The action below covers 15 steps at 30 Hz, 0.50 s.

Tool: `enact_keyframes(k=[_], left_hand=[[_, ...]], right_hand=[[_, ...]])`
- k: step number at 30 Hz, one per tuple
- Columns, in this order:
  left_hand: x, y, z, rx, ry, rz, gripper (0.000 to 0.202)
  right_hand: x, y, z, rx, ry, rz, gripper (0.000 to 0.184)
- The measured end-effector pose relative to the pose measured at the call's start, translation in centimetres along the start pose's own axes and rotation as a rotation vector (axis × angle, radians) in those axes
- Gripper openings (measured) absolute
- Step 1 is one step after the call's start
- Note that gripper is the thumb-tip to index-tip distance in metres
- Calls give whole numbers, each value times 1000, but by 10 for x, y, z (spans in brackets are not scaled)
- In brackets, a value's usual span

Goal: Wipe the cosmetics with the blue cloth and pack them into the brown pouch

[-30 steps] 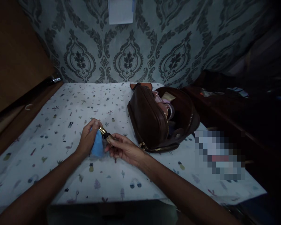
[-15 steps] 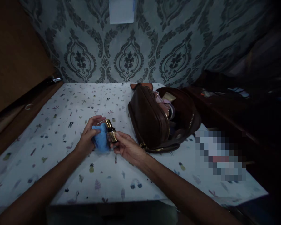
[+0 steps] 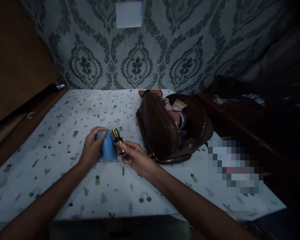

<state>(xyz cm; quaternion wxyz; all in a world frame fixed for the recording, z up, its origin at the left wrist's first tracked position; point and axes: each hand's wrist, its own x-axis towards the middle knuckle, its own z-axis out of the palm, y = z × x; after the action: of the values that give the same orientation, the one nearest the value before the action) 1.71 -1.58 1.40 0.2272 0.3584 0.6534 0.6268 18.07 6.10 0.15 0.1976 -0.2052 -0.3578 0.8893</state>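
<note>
My right hand (image 3: 137,158) pinches a small dark bottle (image 3: 118,141) with a gold cap and gold label, tilted slightly to the left. Close beside it, my left hand (image 3: 93,143) is wrapped round a soft blue bundle (image 3: 108,146), which seems to have a clear wrapping at its edges. The bottle is next to the bundle's right side; whether they touch I cannot tell. To the right of my hands, a brown leather bag (image 3: 157,128) lies with its zip open. Pink items and a round container (image 3: 181,119) show in its mouth.
A white patterned cloth (image 3: 90,200) covers the table. Against the right edge lies a pixelated, blurred-out item (image 3: 236,166). A wooden panel (image 3: 17,66) rises on the left, a patterned wall (image 3: 137,60) behind. Dark furniture (image 3: 230,113) stands at the right.
My left hand has closed further over the blue bundle, with its thumb now on top. The bundle looks more upright and spread. The bottle stays in my right hand, almost unmoved.
</note>
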Motion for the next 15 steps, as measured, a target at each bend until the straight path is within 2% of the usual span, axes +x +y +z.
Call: enact_keyframes(k=[3, 6, 8, 10, 12, 15], left_hand=[[-1, -1, -1, -8, 53, -63, 29], [-3, 1, 2, -123, 66, -88, 35], [-5, 4, 3, -268, -10, -126, 43], [-6, 9, 4, -408, -149, -199, 47], [-6, 12, 4, -504, -277, -253, 46], [-6, 13, 3, -555, -360, -259, 39]], right_hand=[[-1, 1, 1, -15, -10, 8, 38], [-1, 1, 2, -36, -15, 22, 39], [-1, 1, 2, -50, -12, 27, 39], [0, 0, 1, -50, -8, 13, 40], [0, -2, 2, -32, 1, -19, 41], [0, -4, 2, -21, 14, -63, 39]])
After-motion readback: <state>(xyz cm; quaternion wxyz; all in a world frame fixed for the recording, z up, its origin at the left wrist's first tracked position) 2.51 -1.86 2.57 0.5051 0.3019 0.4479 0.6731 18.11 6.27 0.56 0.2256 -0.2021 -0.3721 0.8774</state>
